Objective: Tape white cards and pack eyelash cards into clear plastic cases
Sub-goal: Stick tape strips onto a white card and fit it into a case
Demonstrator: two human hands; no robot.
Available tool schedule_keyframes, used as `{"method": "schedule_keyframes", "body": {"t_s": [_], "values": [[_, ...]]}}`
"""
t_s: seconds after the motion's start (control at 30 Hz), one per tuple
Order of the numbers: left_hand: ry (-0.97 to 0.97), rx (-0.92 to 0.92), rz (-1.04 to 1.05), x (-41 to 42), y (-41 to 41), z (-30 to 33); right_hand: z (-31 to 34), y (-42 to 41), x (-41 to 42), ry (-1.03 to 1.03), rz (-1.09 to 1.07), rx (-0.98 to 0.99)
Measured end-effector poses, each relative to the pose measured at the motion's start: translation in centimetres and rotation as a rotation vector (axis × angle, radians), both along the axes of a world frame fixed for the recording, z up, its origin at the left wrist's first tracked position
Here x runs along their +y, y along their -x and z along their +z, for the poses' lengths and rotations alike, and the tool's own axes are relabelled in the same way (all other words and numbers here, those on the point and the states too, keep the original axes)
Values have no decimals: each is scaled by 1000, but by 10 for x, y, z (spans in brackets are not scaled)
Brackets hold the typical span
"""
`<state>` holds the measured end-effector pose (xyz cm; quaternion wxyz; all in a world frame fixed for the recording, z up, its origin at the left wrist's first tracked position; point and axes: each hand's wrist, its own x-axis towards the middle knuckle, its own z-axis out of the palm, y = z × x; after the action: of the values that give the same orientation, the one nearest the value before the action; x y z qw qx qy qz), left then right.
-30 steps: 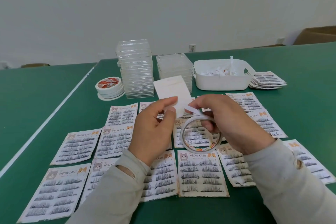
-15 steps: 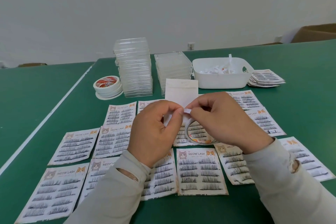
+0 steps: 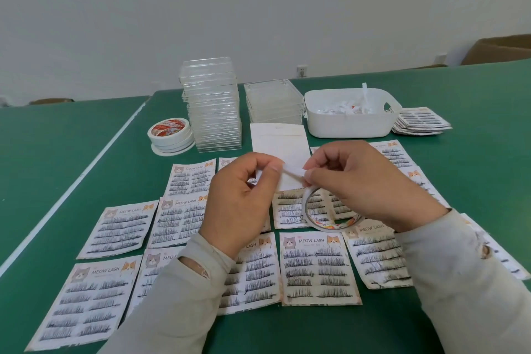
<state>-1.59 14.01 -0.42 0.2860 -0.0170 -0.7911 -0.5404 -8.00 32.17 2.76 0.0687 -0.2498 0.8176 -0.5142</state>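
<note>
At centre frame, the left hand [image 3: 240, 195] and right hand [image 3: 356, 184] each pinch one end of a short tape strip [image 3: 293, 172], the tape roll [image 3: 330, 214] hanging under the right. Just behind lies the white card [image 3: 277, 149]; eyelash cards [image 3: 317, 267] spread around, clear cases [image 3: 212, 103] stacked upper centre. Taping appears under way; next, the strip likely needs tearing free and pressing onto the card.

We see a plain pale wall [image 3: 258, 8] with a small socket [image 3: 301, 70] low down, just above the far edge of our green table [image 3: 474, 181]. A white line [image 3: 86, 175] crosses the tabletop at left, and a brown box [image 3: 500, 50] sits at far right.
</note>
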Motion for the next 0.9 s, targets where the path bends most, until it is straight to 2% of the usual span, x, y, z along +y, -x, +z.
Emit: {"method": "schedule_keyframes", "body": {"t_s": [0.13, 0.23, 0.37, 0.7, 0.9], "values": [[-176, -87, -72, -4, 1, -1, 6, 0, 5, 145, 10, -106], [-135, -158, -127, -6, 2, -3, 10, 0, 8, 224, 13, -186], [-54, -163, -152, -7, 4, -7, 10, -4, 4, 197, 49, -215], [-165, -162, -178, -3, 5, -5, 6, -5, 3, 159, 54, -171], [-149, -176, -215, 0, 4, -5, 5, -7, 0, 145, 106, -129]]}}
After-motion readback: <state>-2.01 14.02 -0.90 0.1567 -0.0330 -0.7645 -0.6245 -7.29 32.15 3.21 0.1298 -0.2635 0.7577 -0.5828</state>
